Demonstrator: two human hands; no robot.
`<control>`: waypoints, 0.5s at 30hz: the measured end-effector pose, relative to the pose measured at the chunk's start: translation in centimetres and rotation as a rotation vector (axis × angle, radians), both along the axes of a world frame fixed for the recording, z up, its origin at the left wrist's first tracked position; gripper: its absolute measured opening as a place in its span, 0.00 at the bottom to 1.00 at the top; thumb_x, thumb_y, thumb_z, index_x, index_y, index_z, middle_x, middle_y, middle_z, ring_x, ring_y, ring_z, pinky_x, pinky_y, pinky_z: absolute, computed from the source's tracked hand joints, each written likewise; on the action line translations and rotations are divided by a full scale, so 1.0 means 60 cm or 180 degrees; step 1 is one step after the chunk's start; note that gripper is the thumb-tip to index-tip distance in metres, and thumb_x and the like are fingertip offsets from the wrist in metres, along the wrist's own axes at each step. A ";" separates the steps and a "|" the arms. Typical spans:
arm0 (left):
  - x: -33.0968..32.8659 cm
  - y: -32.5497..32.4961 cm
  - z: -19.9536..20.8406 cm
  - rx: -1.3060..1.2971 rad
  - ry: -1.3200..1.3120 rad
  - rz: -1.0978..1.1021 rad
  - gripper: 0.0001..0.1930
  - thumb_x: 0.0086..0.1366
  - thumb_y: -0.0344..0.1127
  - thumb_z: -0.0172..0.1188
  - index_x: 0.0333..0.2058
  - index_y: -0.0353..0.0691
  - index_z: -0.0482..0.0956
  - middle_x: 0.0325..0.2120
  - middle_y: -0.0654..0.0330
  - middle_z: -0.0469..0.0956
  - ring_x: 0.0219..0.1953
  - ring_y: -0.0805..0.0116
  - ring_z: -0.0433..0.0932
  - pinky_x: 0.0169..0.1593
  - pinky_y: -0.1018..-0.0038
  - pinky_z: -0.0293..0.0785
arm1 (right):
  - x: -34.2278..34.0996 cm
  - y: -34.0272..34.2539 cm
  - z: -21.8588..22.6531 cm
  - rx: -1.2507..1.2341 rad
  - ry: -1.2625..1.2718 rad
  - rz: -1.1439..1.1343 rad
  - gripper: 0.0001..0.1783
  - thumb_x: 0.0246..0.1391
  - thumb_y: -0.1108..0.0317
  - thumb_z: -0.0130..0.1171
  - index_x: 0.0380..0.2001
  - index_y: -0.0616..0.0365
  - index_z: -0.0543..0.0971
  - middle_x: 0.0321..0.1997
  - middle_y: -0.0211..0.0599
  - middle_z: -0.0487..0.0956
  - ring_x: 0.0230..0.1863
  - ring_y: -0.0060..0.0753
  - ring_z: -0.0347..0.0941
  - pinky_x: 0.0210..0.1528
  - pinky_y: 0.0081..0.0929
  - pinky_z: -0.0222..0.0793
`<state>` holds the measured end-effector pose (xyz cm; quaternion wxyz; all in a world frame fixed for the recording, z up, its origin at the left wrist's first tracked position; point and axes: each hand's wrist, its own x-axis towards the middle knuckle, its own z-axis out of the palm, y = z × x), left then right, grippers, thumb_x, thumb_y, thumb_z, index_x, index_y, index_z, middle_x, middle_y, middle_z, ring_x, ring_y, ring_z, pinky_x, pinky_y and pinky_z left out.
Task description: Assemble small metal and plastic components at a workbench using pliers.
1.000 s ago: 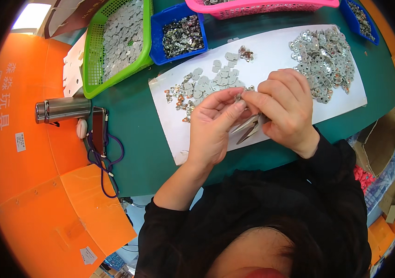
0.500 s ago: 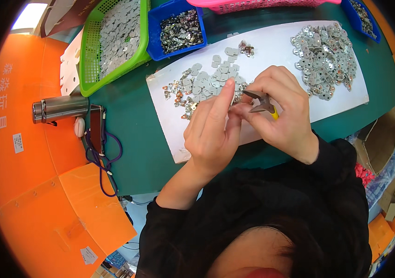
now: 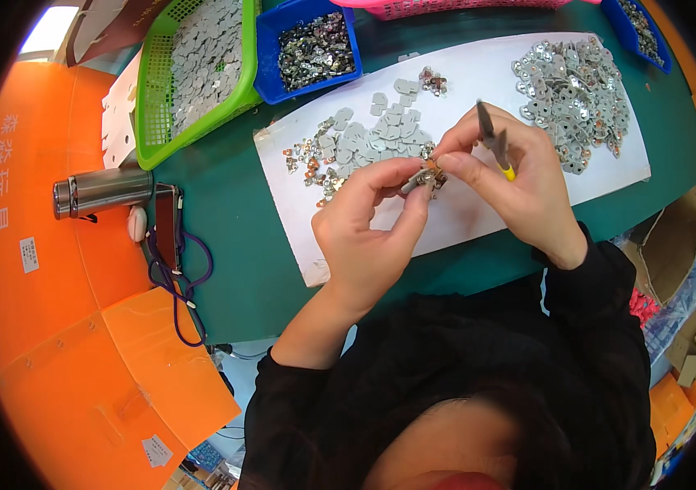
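My left hand (image 3: 364,224) pinches a small grey plate (image 3: 420,180) between thumb and fingers, over the white board (image 3: 479,216). In my right hand (image 3: 528,188) a pair of pliers (image 3: 493,140) with a yellow handle rests, its dark jaws pointing up and away. Thumb and index finger of that hand meet at a small copper-coloured metal piece (image 3: 431,166) by the plate; whether the two parts touch is hard to see. Just beyond the left hand lie loose grey plates (image 3: 356,145) and small metal clips (image 3: 313,173). Plates with metal parts fitted form a heap (image 3: 573,102) at the right.
At the back left stand a green basket (image 3: 152,114) of grey plates and a blue tray (image 3: 270,61) of metal parts. A pink basket (image 3: 446,10) and another blue tray (image 3: 662,57) are farther back. A steel flask (image 3: 103,193) and phone with purple cord (image 3: 168,233) lie left.
My right hand has turned, so the pliers now point upward and away instead of toward the left hand. Its fingertips have come to the piece, and my left index finger has bent down onto the plate.
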<state>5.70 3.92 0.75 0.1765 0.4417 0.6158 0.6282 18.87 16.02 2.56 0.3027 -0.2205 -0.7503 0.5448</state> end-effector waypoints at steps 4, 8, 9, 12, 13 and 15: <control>-0.003 0.002 -0.009 0.0138 0.1207 0.0134 0.13 0.53 0.19 0.67 0.39 0.32 0.80 0.30 0.57 0.83 0.31 0.72 0.82 0.38 0.78 0.79 | 0.002 0.002 0.001 -0.0103 -0.0300 -0.0018 0.03 0.52 0.74 0.63 0.31 0.61 0.82 0.30 0.35 0.77 0.34 0.26 0.73 0.39 0.25 0.67; 0.000 0.001 -0.011 0.0141 0.1270 0.0095 0.14 0.53 0.18 0.67 0.40 0.33 0.78 0.31 0.57 0.82 0.30 0.71 0.82 0.36 0.78 0.78 | 0.003 0.001 0.003 0.0771 -0.0104 -0.0006 0.05 0.47 0.73 0.65 0.30 0.58 0.82 0.30 0.33 0.75 0.33 0.30 0.72 0.39 0.28 0.67; 0.001 -0.002 -0.011 -0.0004 0.0798 -0.0066 0.15 0.54 0.18 0.66 0.41 0.33 0.77 0.32 0.57 0.82 0.31 0.72 0.82 0.37 0.78 0.78 | 0.002 0.006 0.001 0.0771 -0.0112 -0.0005 0.05 0.47 0.73 0.65 0.30 0.58 0.82 0.30 0.33 0.75 0.33 0.30 0.72 0.39 0.28 0.67; -0.004 -0.004 0.019 -0.0480 -0.1616 -0.0625 0.17 0.56 0.19 0.65 0.44 0.35 0.72 0.34 0.57 0.81 0.32 0.71 0.82 0.40 0.77 0.79 | -0.002 0.025 -0.004 0.2561 0.0425 -0.0045 0.09 0.40 0.71 0.68 0.30 0.54 0.82 0.30 0.30 0.74 0.35 0.36 0.72 0.40 0.34 0.68; -0.017 -0.004 0.023 -0.0803 -0.2055 -0.0931 0.19 0.57 0.19 0.65 0.45 0.35 0.68 0.34 0.58 0.80 0.34 0.71 0.82 0.41 0.77 0.79 | -0.003 0.026 -0.004 0.2570 0.0686 0.0077 0.10 0.37 0.69 0.67 0.29 0.52 0.81 0.29 0.29 0.74 0.35 0.36 0.73 0.40 0.36 0.69; -0.037 -0.005 0.023 -0.0943 -0.2492 -0.1222 0.19 0.56 0.19 0.65 0.44 0.35 0.68 0.34 0.58 0.80 0.34 0.71 0.82 0.41 0.77 0.79 | 0.004 0.030 -0.004 0.3010 0.0864 0.0225 0.12 0.36 0.64 0.68 0.29 0.50 0.83 0.30 0.28 0.72 0.37 0.38 0.72 0.46 0.44 0.71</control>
